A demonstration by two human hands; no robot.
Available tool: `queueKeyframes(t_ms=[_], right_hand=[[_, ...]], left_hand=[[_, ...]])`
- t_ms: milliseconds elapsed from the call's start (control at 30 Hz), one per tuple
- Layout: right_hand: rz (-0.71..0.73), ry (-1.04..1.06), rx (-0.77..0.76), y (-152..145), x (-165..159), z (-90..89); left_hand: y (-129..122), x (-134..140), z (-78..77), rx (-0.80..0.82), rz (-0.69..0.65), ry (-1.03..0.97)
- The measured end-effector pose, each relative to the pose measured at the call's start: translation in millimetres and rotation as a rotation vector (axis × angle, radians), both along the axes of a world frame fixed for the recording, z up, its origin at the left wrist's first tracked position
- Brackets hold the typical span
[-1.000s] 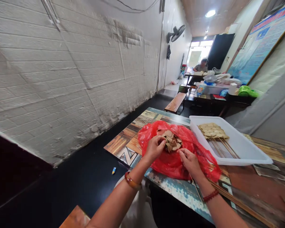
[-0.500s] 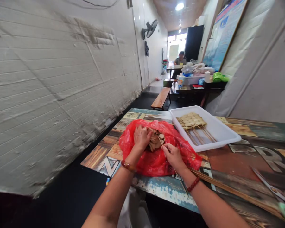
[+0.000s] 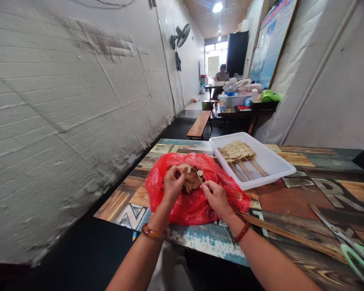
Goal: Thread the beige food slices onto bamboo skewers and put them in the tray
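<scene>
A crumpled red plastic bag lies on the table with its mouth open, and thin pale-brown slices are heaped inside. Over the left side of the heap, my left hand has thumb and fingers pinched on a slice, which my fingers partly cover. My right hand grips a thin bamboo skewer, its tip pointing up and left above the slices. More of the skewer's length shows below my right wrist. Both hands are close together, a small gap apart.
Behind the bag to the right, a white plastic tray holds several skewers loaded with slices. A bundle of bare skewers and green-handled scissors lie on the right. Beyond are a wooden bench and a seated person.
My left hand has drawn back from the heap and now shows a pinched slice. My right hand keeps its hold on the skewer. The whole view has shifted slightly.
</scene>
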State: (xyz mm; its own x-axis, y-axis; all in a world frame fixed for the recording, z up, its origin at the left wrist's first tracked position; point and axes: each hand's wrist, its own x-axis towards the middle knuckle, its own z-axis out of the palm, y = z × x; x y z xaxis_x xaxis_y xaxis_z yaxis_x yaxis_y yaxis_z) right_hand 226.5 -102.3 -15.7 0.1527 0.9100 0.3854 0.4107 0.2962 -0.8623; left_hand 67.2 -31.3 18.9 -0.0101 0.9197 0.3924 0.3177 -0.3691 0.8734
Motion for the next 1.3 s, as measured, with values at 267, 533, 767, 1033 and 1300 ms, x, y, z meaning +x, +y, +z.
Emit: queueKeyframes(t_ms=[267,533,767,1033,1300], right_hand=[[0.046,0.046,-0.027,-12.4,-3.1,10.7],[0.222,0.103,-0.152,-25.8,-6.2,11.2],[0.312,0.023,-0.236,-28.9,-6.8,-2.9],[0.315,-0.117,-0.226,-29.3,-7.3,-2.6],[0.336,-0.241,-0.138,-32.3,-10.0,2.3]], left_hand=[[-48.2,-5.3,-15.8,-0.465,-0.319,-0.604],[-52.0,-5.4,-40.3,-0.457,-0.305,-0.659],[-54.2,-9.3,-42.4,-0.495,-0.276,-0.747],[-52.2,-11.8,-44.2,-0.492,-0.251,-0.823],[-53.6,-12.7,-41.8,-0.479,-0.186,-0.85]])
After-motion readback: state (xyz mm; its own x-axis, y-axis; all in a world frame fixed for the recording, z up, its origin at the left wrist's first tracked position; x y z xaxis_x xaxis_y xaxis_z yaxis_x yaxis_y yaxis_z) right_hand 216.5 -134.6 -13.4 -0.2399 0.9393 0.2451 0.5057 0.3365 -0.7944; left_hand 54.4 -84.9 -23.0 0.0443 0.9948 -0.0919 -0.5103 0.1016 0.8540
